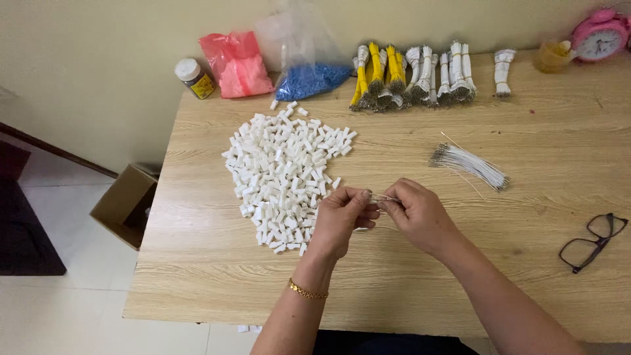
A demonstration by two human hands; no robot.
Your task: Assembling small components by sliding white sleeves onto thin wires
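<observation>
Bare desk (pixel 407 289) lies open in front of both hands and across the middle right. To the left, the heap of white plastic pieces (pixel 286 174) blocks the way; to the right lie loose white wires (pixel 470 164); glasses (pixel 591 242) sit near the right edge; wire bundles (pixel 414 75) line the back.

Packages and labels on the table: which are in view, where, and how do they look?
Pink plastic bag: back left, crumpled.
Clear bag of blue pellets: beside it, upright.
Small brown bottle: far left, white cap, yellow label.
Cardboard box: on the floor left, open.
</observation>
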